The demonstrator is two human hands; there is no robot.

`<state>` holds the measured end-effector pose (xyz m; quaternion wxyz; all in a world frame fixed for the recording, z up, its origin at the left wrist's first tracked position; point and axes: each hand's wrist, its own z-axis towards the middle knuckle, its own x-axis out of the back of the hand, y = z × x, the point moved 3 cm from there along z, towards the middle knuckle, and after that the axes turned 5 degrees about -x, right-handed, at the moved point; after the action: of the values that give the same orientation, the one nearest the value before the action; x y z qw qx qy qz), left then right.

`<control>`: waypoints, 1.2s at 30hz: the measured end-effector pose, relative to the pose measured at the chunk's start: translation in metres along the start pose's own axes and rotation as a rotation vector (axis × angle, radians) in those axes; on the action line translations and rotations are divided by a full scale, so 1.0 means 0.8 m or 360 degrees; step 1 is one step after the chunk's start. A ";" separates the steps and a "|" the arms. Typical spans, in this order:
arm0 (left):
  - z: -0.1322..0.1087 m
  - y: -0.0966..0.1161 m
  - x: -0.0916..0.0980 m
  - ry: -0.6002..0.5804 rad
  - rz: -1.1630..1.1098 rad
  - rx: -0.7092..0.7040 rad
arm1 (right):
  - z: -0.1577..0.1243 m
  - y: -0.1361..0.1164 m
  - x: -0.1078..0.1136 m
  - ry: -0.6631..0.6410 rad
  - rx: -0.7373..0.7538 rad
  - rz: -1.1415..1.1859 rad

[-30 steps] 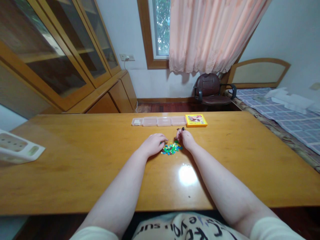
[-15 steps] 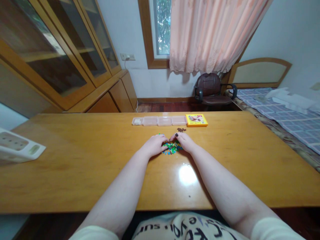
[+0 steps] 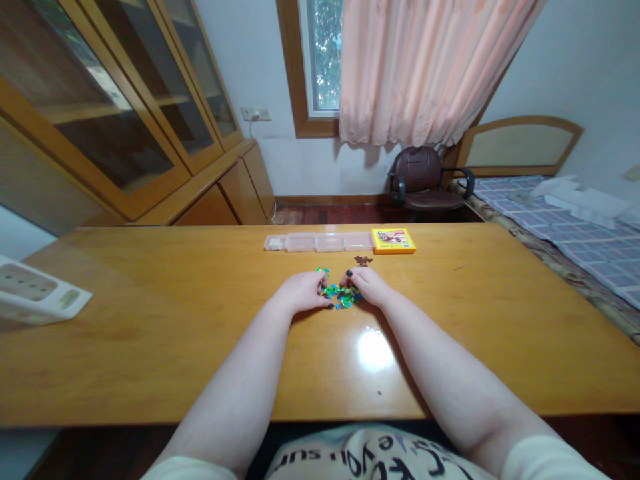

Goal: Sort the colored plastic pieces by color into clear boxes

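Small green, blue and yellow plastic pieces (image 3: 347, 300), which look like tiny building bricks, lie in a loose pile between my hands. My left hand (image 3: 306, 292) rests at the pile's left edge, its thumb apart from the curled fingers and nothing visible in its grasp. On the other side, my right hand (image 3: 369, 283) bends its fingers down into the pile. Those fingers look drawn together, but whatever is between them is hidden. Beyond my left fingertips sits a little group of green pieces (image 3: 323, 272). Several brown pieces (image 3: 363, 261) form a separate heap past my right hand.
Along the far edge of the wooden table (image 3: 200, 333) stands a row of clear plastic trays (image 3: 330, 243), beside a yellow box (image 3: 394, 241). A white power strip (image 3: 45, 293) is at the left. Behind the table are a chair (image 3: 423, 177) and a bed (image 3: 560, 213).
My left hand has shifted slightly left and its thumb has come away from the pile, uncovering green pieces behind it. My right fingers have moved a little over the pile, whose pieces have spread.
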<state>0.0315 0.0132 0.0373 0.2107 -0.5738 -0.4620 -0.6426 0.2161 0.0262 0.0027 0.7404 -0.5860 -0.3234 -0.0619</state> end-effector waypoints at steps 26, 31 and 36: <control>0.020 -0.017 -0.011 0.0471 -0.0269 -0.0048 | -0.001 -0.012 -0.003 -0.0113 0.0189 -0.0458; 0.025 -0.015 -0.018 0.0526 -0.0335 -0.0066 | -0.001 -0.010 -0.004 -0.0129 0.0204 -0.0436; 0.029 -0.009 -0.022 0.0577 -0.0366 -0.0040 | 0.000 -0.009 -0.005 -0.0129 0.0229 -0.0440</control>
<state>0.0430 0.0315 0.0162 0.2083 -0.3949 -0.4709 -0.7609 0.2091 0.0227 0.0066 0.7511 -0.4834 -0.4343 -0.1163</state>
